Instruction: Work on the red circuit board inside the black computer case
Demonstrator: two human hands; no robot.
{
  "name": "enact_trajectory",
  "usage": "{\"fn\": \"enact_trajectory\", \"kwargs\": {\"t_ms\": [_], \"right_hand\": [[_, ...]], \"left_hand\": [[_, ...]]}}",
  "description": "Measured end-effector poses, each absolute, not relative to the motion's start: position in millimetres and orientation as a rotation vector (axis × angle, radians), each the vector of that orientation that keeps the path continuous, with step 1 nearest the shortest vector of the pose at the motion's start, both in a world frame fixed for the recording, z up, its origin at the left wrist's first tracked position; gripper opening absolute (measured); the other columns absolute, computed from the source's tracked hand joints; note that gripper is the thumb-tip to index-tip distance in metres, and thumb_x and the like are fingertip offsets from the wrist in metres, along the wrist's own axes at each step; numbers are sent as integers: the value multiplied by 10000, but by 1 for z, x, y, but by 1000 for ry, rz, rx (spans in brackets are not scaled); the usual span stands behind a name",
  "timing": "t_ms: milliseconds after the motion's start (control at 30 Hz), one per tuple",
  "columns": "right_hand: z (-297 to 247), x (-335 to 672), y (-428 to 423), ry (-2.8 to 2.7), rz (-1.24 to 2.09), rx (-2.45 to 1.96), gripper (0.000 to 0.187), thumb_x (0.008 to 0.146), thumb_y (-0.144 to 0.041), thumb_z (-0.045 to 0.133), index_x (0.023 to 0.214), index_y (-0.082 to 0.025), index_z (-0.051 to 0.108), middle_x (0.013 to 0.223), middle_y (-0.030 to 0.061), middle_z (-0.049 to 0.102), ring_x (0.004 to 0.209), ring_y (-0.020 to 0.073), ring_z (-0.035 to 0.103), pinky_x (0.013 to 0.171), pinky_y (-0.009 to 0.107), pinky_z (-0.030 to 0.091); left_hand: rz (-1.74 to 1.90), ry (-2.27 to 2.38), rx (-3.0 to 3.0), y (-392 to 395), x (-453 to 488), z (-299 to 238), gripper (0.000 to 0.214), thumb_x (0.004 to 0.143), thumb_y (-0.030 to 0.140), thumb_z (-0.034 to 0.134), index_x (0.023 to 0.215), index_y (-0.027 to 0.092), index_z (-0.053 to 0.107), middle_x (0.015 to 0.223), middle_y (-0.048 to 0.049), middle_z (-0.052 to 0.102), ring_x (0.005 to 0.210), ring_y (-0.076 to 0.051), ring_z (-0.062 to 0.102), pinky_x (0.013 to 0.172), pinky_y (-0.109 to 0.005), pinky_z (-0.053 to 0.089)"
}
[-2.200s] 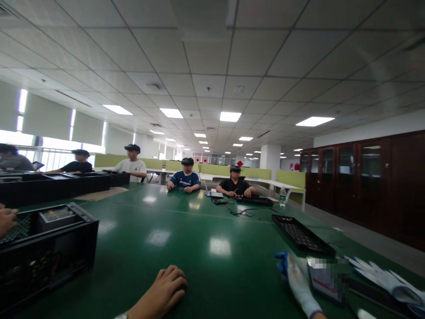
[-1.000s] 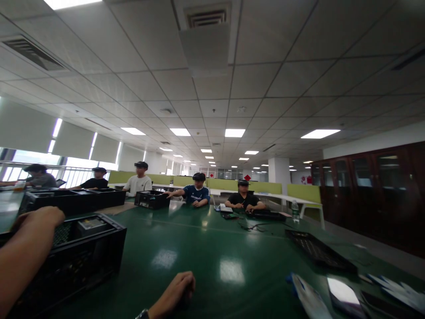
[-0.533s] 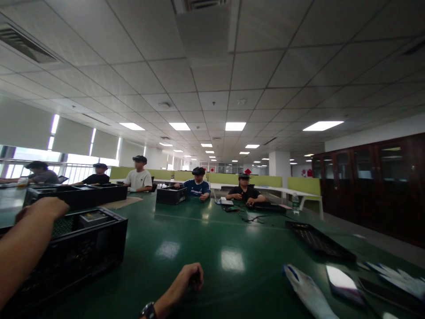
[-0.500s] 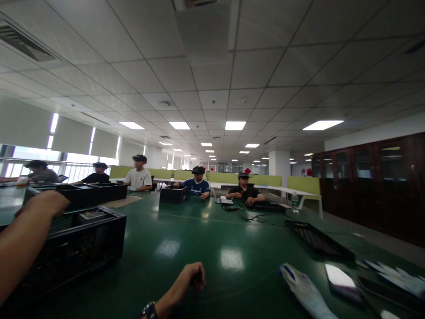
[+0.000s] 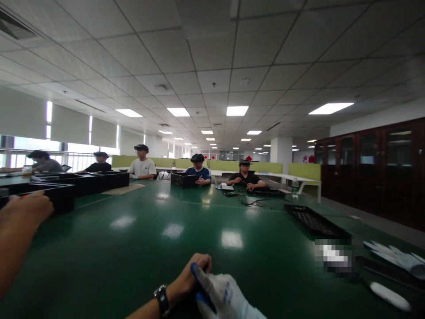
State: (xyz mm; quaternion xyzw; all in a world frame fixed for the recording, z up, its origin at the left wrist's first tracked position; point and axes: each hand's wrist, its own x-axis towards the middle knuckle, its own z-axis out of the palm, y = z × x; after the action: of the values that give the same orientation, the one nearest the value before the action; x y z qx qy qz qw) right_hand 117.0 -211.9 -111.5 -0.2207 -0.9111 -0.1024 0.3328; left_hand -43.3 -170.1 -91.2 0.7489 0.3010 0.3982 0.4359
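My left hand, bare with a dark wristwatch, rests on the green table at the bottom centre. Its fingers are curled around the blue-edged tip of a white glove. The glove covers my right hand, which comes in from the bottom edge and lies flat against my left hand, holding nothing. A co-worker's bare forearm and hand reach in from the left edge, close to a low black tray.
A black perforated tray lies at the right, with a blurred flat device, loose white gloves and a white oblong object nearer. Several seated people work at the far end, beside a black box, cables and a bottle.
The black open case at the left has gone out of view. My gloved right hand moved left from the table's right side and meets my left hand. My left hand shut into a fist.
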Motion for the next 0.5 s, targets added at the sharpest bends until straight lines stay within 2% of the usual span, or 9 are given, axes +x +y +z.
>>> {"fn": "enact_trajectory", "kwargs": {"t_ms": [100, 200, 267, 400, 500], "right_hand": [[-110, 120, -212, -2361, -230, -753, 753, 931, -333, 397, 1598, -253, 58, 936, 67, 725, 674, 231, 699, 577, 308, 483], [-107, 126, -214, -2320, -247, -869, 725, 955, -309, 380, 1602, -257, 56, 965, 77, 722, 730, 228, 703, 614, 306, 485], [-106, 127, -216, -2376, -309, -858, 771, 933, -337, 419, 1603, -229, 52, 961, 85, 723, 717, 241, 701, 592, 309, 480], [-103, 127, -216, -2538, -376, -761, 810, 877, -385, 490, 1595, -235, 146, 903, 60, 721, 643, 222, 674, 541, 279, 455], [-103, 133, -211, -2431, -312, -860, 705, 926, -338, 453, 1581, -272, 201, 915, 46, 727, 686, 198, 677, 600, 261, 470]], "left_hand": [[998, 745, 1864, -172, -42, -92, 526, 820, 664, 470, 576, 199, 442, 577, 34, 379, 594, -124, 325, 576, -289, 276], [1001, 744, 1842, -175, -42, -94, 486, 850, 634, 417, 627, 203, 444, 608, 37, 363, 615, -132, 332, 586, -287, 291], [983, 731, 1850, -176, -44, -95, 478, 861, 622, 408, 647, 198, 460, 627, 31, 388, 628, -136, 349, 597, -288, 299], [915, 676, 1884, -175, -47, -93, 444, 801, 587, 565, 647, 174, 505, 653, 23, 449, 657, -135, 384, 614, -277, 294], [895, 649, 1823, -177, -46, -91, 485, 857, 635, 463, 700, 178, 510, 682, 18, 469, 664, -138, 406, 633, -277, 326]]}}
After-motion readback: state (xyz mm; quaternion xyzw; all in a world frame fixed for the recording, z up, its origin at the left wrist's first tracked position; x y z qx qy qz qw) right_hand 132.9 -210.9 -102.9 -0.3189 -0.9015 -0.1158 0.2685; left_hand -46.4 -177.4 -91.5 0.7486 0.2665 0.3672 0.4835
